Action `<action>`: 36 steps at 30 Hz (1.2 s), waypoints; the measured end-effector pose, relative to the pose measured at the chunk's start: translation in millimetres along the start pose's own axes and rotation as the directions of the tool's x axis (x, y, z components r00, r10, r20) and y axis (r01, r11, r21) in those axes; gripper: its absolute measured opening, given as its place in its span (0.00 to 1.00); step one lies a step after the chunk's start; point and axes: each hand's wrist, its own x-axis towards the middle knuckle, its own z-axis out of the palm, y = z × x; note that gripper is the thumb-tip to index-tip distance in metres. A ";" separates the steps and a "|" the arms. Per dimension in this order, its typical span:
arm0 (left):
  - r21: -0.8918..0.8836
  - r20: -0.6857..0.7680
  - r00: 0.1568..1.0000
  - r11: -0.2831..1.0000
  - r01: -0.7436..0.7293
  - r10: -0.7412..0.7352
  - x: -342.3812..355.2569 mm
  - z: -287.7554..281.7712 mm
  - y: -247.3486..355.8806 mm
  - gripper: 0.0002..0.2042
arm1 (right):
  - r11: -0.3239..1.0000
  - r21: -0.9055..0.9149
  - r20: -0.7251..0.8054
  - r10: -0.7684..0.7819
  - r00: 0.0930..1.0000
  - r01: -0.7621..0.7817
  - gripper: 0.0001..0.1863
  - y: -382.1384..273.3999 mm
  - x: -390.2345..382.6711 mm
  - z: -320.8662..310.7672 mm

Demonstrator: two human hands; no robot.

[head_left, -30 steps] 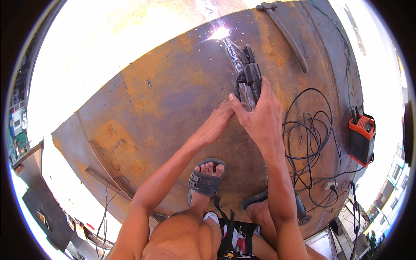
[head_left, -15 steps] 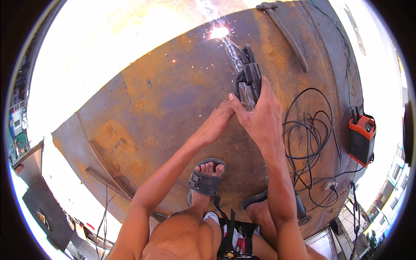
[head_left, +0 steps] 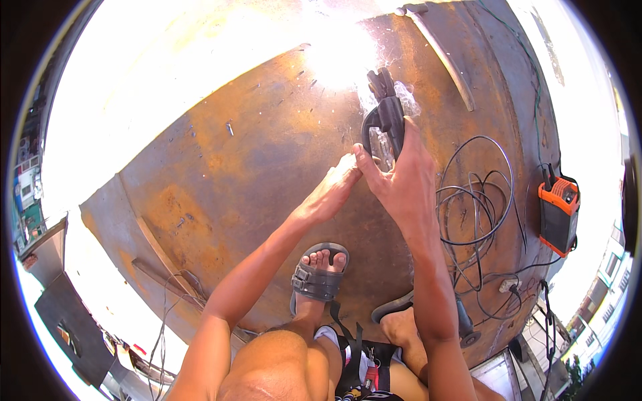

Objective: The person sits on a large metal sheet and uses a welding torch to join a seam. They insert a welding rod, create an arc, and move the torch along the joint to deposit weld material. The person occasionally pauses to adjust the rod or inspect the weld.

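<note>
In my right hand (head_left: 404, 177) is a black welding electrode holder (head_left: 389, 120), its jaws pointing away from me. A white welding glare (head_left: 342, 57) beyond the jaws hides the electrode's tip. My left hand (head_left: 338, 184) meets my right thumb near the holder's lower end, its fingers closed together; whether they grip anything is hidden. Under the holder, a rough silvery weld seam (head_left: 381, 142) runs along the rusty steel plate (head_left: 267, 180).
A hammer (head_left: 441, 57) lies at the far right. Coiled black cable (head_left: 478, 220) and an orange and black welding machine (head_left: 559, 215) are on the right. A grinder (head_left: 466, 327) sits by my right leg. Metal strips (head_left: 160, 247) lie on the left. My sandalled foot (head_left: 319, 271) rests on the plate.
The glare at the seam has grown from a small sparking point into a broad white flare, brightening the plate and hammer handle. Both hands and the holder stay almost in place.
</note>
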 end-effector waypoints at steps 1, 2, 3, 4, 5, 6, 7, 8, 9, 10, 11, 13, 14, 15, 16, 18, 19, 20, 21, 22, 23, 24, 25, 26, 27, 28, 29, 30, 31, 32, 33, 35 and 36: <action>0.033 0.003 0.999 0.998 -0.047 0.047 1.4 -1.0 -9.7 0.29 | 1.000 0.009 -0.046 -0.012 0.999 0.012 0.47 0.2 -1.3 2.5; 0.063 0.013 0.996 0.994 -0.095 0.094 2.7 -1.1 -8.1 0.29 | 1.000 0.014 -0.093 -0.020 0.995 0.021 0.46 1.4 -2.6 3.5; 0.005 0.060 0.991 0.992 -0.123 0.123 2.9 -3.6 -5.8 0.29 | 0.999 0.039 -0.096 0.003 0.995 0.001 0.46 1.0 -3.6 2.4; 0.015 0.066 0.989 0.990 -0.137 0.135 4.3 -3.4 -4.9 0.29 | 0.998 0.063 -0.099 0.026 0.995 -0.020 0.45 -1.0 -4.1 0.1; 0.026 0.070 0.987 0.989 -0.149 0.147 4.7 -3.9 -4.8 0.29 | 0.995 0.091 -0.099 0.048 0.994 -0.039 0.45 -3.3 -4.4 -1.4; 0.038 0.073 0.985 0.986 -0.161 0.158 4.7 -4.1 -4.8 0.29 | 0.993 0.099 -0.081 0.072 0.994 -0.064 0.45 -6.0 -4.4 -3.6; 0.036 0.062 0.987 0.988 -0.148 0.146 4.4 -3.7 -4.7 0.29 | 0.990 0.107 -0.063 0.097 0.993 -0.090 0.45 -9.1 -4.2 -6.2; 0.033 0.051 0.990 0.990 -0.137 0.135 4.1 -2.7 -4.3 0.29 | 0.987 0.114 -0.046 0.120 0.992 -0.115 0.45 -10.8 -3.9 -7.9; 0.030 0.040 0.991 0.992 -0.126 0.124 3.9 -1.6 -3.6 0.28 | 0.992 0.085 -0.052 0.099 0.994 -0.094 0.45 -11.0 -3.7 -8.4; 0.030 0.022 0.993 0.992 -0.119 0.118 4.1 -0.4 -4.7 0.29 | 0.996 0.056 -0.058 0.077 0.995 -0.074 0.45 -10.8 -3.5 -9.2; 0.029 0.004 0.993 0.993 -0.114 0.114 4.7 1.0 -5.1 0.29 | 0.998 0.025 -0.063 0.054 0.997 -0.052 0.46 -11.0 -3.1 -10.4; 0.029 -0.014 0.993 0.993 -0.117 0.118 5.5 1.9 -5.8 0.29 | 0.999 0.011 -0.065 0.044 0.997 -0.043 0.46 -12.2 -1.3 -12.3; 0.030 -0.016 0.992 0.992 -0.124 0.125 5.0 1.4 -2.7 0.29 | 0.999 0.005 -0.064 0.038 0.997 -0.037 0.46 -12.0 -0.1 -12.1; 0.031 -0.018 0.991 0.991 -0.131 0.131 4.9 1.1 -0.9 0.29 | 0.999 0.001 -0.064 0.038 0.997 -0.038 0.46 -11.6 1.2 -11.9; 0.017 -0.027 0.991 0.991 -0.132 0.132 5.6 1.7 -1.5 0.29 | 0.999 -0.004 -0.063 0.039 0.997 -0.039 0.46 -11.0 2.6 -11.8; -0.013 -0.046 0.989 0.990 -0.138 0.137 6.5 3.1 -0.2 0.29 | 0.999 0.005 -0.061 0.046 0.997 -0.046 0.45 -13.3 5.4 -13.0; -0.015 -0.052 0.989 0.990 -0.141 0.140 6.5 4.4 0.3 0.30 | 0.998 0.018 -0.059 0.054 0.997 -0.053 0.44 -14.6 6.2 -13.8; -0.019 -0.055 0.988 0.989 -0.143 0.142 6.6 6.2 3.4 0.31 | 0.998 0.030 -0.057 0.064 0.996 -0.063 0.43 -15.9 6.8 -14.6; -0.022 -0.058 0.988 0.989 -0.147 0.145 7.2 7.0 5.9 0.31 | 0.998 0.046 -0.086 0.057 0.995 -0.053 0.40 -18.5 6.8 -15.5; -0.021 -0.047 0.990 0.990 -0.136 0.135 8.8 6.8 6.6 0.33 | 0.997 0.061 -0.116 0.049 0.992 -0.042 0.36 -22.1 6.0 -16.9; -0.018 -0.040 0.991 0.992 -0.125 0.125 10.4 5.6 4.6 0.34 | 0.997 0.078 -0.144 0.041 0.989 -0.030 0.33 -25.7 5.5 -17.5; -0.014 -0.032 0.993 0.993 -0.114 0.114 11.4 4.5 2.5 0.35 | 0.995 0.086 -0.132 0.060 0.989 -0.048 0.33 -28.2 5.4 -18.3; 0.000 -0.037 0.994 0.994 -0.108 0.108 11.8 3.9 -0.5 0.36 | 0.993 0.095 -0.120 0.078 0.990 -0.067 0.33 -30.4 5.3 -19.0; 0.011 -0.039 0.994 0.995 -0.103 0.104 13.0 5.1 -3.4 0.37 | 0.991 0.098 -0.110 0.098 0.989 -0.087 0.33 -31.8 5.0 -20.8; 0.022 -0.042 0.994 0.995 -0.099 0.099 13.9 6.0 -6.3 0.39 | 0.991 0.092 -0.103 0.105 0.989 -0.095 0.33 -32.9 4.3 -22.1; 0.035 -0.029 0.994 0.994 -0.103 0.104 14.2 5.5 -9.4 0.40 | 0.991 0.085 -0.095 0.111 0.989 -0.103 0.32 -34.0 3.4 -23.2; 0.049 -0.015 0.994 0.993 -0.108 0.109 13.9 4.5 -9.4 0.41 | 0.991 0.079 -0.088 0.119 0.989 -0.112 0.32 -34.2 2.5 -24.6; 0.064 -0.001 0.994 0.992 -0.113 0.113 13.7 4.2 -9.3 0.42 | 0.985 0.129 -0.066 0.120 0.991 -0.111 0.31 -33.5 1.9 -25.9; 0.051 -0.034 0.996 0.996 -0.079 0.081 13.8 5.5 -8.9 0.42 | 0.978 0.179 -0.042 0.120 0.992 -0.111 0.29 -31.7 1.4 -27.1; 0.038 -0.064 0.997 0.998 -0.046 0.049 13.6 7.7 -5.7 0.43 | 0.967 0.227 -0.021 0.120 0.993 -0.112 0.28 -29.2 0.5 -28.5; 0.023 -0.094 0.995 1.000 -0.014 0.016 12.8 9.3 -2.8 0.44 | 0.958 0.259 -0.010 0.132 0.991 -0.125 0.27 -25.5 -0.7 -29.4; 0.065 -0.133 0.991 0.998 0.015 -0.006 8.9 9.8 3.0 0.45 | 0.935 0.321 0.013 0.154 0.988 -0.150 0.26 -16.7 -3.3 -28.5; 0.085 -0.153 0.988 0.996 0.031 -0.017 6.5 9.6 6.4 0.46 | 0.932 0.327 0.013 0.159 0.987 -0.154 0.26 -14.2 -4.4 -26.7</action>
